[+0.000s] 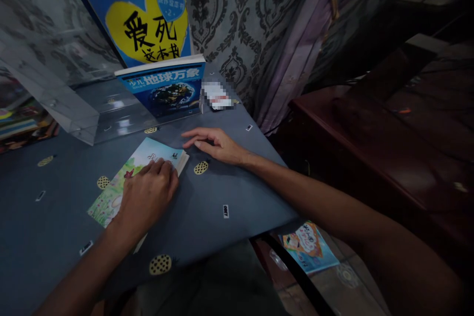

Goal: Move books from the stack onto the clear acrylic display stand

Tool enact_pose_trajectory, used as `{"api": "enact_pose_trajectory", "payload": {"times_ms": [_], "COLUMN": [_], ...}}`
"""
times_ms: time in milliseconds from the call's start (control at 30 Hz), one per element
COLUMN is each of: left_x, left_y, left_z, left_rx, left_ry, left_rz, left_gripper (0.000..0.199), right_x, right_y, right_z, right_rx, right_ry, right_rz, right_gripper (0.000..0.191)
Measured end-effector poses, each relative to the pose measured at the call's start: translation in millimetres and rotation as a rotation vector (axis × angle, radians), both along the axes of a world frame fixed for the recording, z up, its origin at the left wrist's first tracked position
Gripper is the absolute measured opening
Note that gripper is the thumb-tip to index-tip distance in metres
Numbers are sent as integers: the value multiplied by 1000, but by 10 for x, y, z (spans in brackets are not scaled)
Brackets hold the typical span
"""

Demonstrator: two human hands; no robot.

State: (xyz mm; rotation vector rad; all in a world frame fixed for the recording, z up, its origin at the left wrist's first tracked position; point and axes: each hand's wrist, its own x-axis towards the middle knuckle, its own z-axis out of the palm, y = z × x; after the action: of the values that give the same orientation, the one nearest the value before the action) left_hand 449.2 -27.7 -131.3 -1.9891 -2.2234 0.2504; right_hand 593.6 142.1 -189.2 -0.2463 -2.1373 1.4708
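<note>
A thin picture book [129, 163] with a light blue and green cover lies closed and aslant on the table. Across its cover rests my left hand [150, 190], fingers bent together and thumb by the page edge, holding the book. My right hand [218, 145] hovers or rests just right of the book's upper corner; its fingers are stretched out and nothing is in them. Whether its fingertips touch the book I cannot tell.
A clear acrylic stand [79, 121] holds a blue earth-themed book [170, 91] and a taller book with a yellow heart [148, 19]. Behind the stand lies a blurred phone-like object [217, 96]. Another book [311, 249] is below the table edge; a dark red cabinet [355, 133] stands right.
</note>
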Motion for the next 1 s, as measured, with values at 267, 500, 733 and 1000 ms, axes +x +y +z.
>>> {"api": "enact_pose_trajectory", "payload": {"times_ms": [267, 500, 733, 1000], "left_x": [27, 2, -764, -1155], "left_y": [-1, -37, -472, -1041], "left_z": [-14, -89, -146, -230], "left_rx": [26, 66, 7, -35], "left_ry": [-15, -7, -256, -335], "left_rz": [1, -44, -374, -414], "left_gripper": [35, 37, 46, 75], "right_x": [16, 16, 3, -176], "right_y": [-29, -84, -166, -180], "right_z": [29, -25, -40, 5], "right_rx": [40, 498, 717, 909], "right_ry": [63, -85, -54, -343], "right_rz": [25, -17, 21, -8], "right_gripper": [34, 31, 29, 36]}}
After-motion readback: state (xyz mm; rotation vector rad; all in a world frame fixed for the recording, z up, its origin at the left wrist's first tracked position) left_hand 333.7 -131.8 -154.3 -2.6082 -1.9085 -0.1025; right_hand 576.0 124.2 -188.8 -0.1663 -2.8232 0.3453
